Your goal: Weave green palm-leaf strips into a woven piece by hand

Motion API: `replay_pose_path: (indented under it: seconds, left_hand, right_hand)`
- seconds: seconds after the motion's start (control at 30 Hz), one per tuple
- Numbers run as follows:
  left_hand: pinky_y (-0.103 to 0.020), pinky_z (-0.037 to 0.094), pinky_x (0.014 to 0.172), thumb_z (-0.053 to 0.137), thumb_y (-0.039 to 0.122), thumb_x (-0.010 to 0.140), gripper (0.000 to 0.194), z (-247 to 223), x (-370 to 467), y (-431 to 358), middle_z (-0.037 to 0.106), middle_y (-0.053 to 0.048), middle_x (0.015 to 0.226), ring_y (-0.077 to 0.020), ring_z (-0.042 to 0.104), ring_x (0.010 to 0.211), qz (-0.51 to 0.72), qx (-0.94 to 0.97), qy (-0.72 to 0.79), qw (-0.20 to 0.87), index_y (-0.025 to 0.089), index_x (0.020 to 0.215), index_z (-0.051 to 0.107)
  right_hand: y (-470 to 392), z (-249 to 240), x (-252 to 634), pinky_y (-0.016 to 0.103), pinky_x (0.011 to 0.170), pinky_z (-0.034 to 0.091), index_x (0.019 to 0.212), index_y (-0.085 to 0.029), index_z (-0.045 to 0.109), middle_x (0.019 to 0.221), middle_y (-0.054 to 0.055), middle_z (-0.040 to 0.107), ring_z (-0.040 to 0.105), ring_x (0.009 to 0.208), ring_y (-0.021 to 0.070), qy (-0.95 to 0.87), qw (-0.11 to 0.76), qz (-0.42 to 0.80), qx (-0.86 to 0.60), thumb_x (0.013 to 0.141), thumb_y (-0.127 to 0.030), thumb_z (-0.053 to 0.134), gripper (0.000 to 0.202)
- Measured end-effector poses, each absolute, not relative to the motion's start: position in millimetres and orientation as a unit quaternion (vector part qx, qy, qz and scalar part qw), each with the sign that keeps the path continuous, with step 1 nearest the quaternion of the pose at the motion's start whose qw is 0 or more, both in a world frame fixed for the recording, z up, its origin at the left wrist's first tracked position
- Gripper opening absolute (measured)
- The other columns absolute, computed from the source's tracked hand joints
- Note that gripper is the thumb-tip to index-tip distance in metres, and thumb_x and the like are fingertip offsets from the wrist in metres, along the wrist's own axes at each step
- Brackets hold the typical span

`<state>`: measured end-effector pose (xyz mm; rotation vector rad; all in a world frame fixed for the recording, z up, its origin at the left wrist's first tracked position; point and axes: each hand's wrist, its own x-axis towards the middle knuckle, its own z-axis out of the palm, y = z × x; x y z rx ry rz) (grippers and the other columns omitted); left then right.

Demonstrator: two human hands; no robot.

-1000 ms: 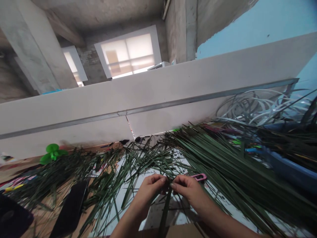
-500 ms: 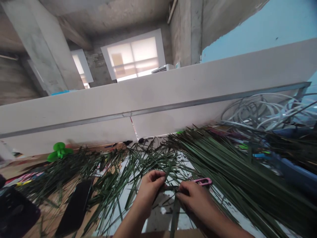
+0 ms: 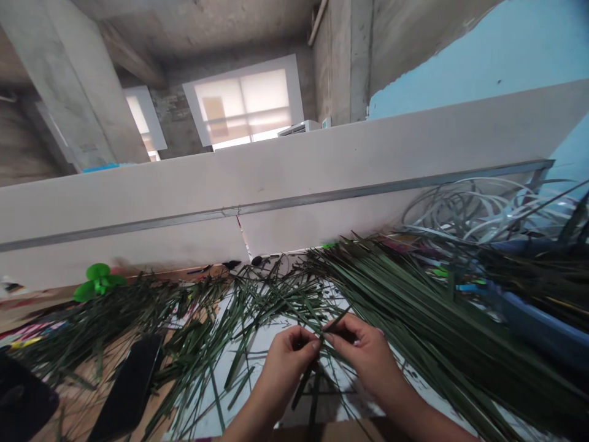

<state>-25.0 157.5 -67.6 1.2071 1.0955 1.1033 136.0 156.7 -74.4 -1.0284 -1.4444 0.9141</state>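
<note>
My left hand (image 3: 292,359) is closed, its thumb and fingers pinching narrow green leaf strips (image 3: 302,387) above the white work surface. Close beside it, my right hand (image 3: 365,350) pinches the same strips where they cross, and one strip end sticks up past its fingers. Some strip ends hang below the hands, and the crossing itself is partly covered by fingertips. Loose cut strips (image 3: 271,301) lie scattered beyond my hands. To the right spreads a large bundle of long green leaves (image 3: 414,307).
A black phone (image 3: 129,383) lies at left, with a dark object (image 3: 23,393) beside it. Farther back stands a green three-lobed object (image 3: 99,282). At right are a blue basin (image 3: 534,313) and coiled white strips (image 3: 464,212). A pale partition (image 3: 294,166) runs behind.
My hands have come closer together, and the right one has risen slightly. The strips between them have turned, with an end now pointing up to the right. The pink-handled thing is mostly covered.
</note>
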Motion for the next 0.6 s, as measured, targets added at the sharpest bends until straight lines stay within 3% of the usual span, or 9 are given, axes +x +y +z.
replay_pose_path:
  seconds: [0.13, 0.27, 0.6]
  left_hand:
    - [-0.023, 0.032, 0.048, 0.086, 0.043, 0.055, 0.037, -68, -24, 157, 0.056, 0.003, 0.050, -0.0110, 0.050, 0.047, 0.492, 0.462, 0.459, 0.578, 0.014, 0.062, 0.065]
    - [-0.023, 0.034, 0.050, 0.089, 0.048, 0.050, 0.044, -68, -22, 157, 0.061, 0.001, 0.054, -0.0103, 0.051, 0.047, 0.501, 0.423, 0.439, 0.613, 0.012, 0.067, 0.068]
    - [-0.027, 0.044, 0.063, 0.093, 0.030, 0.045, 0.038, -70, -17, 155, 0.072, -0.005, 0.071, -0.0142, 0.058, 0.061, 0.527, 0.382, 0.421, 0.631, 0.013, 0.075, 0.076]
  right_hand:
    - [149, -75, 136, 0.032, 0.075, 0.048, 0.081, -0.023, 0.075, 0.082, 0.003, 0.072, 0.066, 0.081, 0.0234, -0.682, 0.532, 0.286, -0.414, 0.085, -0.026, 0.064, 0.011]
    - [145, -78, 135, 0.035, 0.077, 0.049, 0.089, -0.025, 0.076, 0.087, 0.005, 0.074, 0.066, 0.084, 0.0244, -0.728, 0.532, 0.200, -0.384, 0.088, -0.019, 0.060, 0.017]
    - [143, -83, 138, 0.036, 0.073, 0.045, 0.105, -0.027, 0.074, 0.095, 0.006, 0.075, 0.066, 0.081, 0.0238, -0.781, 0.484, -0.034, -0.394, 0.095, -0.018, 0.054, 0.024]
